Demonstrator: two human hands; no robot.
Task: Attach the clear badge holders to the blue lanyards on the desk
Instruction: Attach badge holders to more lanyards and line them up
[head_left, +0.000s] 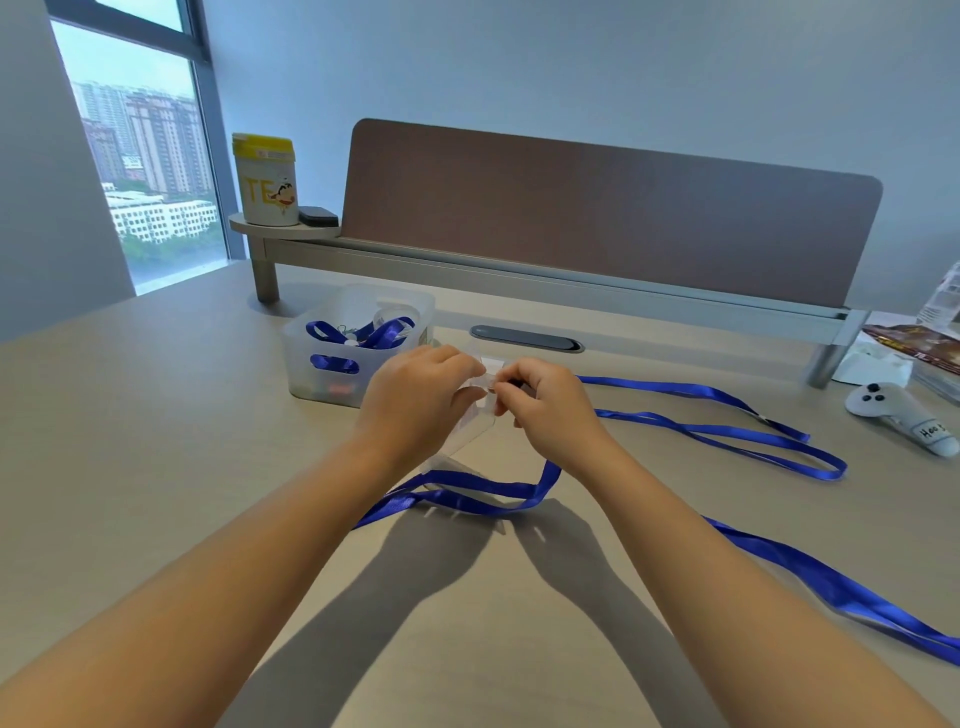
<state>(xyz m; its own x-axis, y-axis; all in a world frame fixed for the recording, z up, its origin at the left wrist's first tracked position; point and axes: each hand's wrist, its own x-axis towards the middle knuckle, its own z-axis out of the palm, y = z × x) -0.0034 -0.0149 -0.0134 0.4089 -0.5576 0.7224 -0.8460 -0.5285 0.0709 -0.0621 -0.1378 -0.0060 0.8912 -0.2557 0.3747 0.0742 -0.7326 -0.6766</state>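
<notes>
Hovering above the desk (156, 441), the left hand (415, 400) gripped the clear badge holder (470, 426) while the right hand (545, 410) pinched its top edge (clip hidden); a blue lanyard (467, 499) trailed beneath.

The tabletop (156, 415) is a matt, pale laminate with a smooth face. The blue lanyard (467, 499) is woven ribbon with a satin sheen. The badge holder (470, 434) is clear, glossy soft plastic. The bin (311, 379) is frosted translucent plastic. The divider panel (597, 218) looks like matt brown felt, though that is hard to tell; its rail (519, 265) is brushed metal.
</notes>
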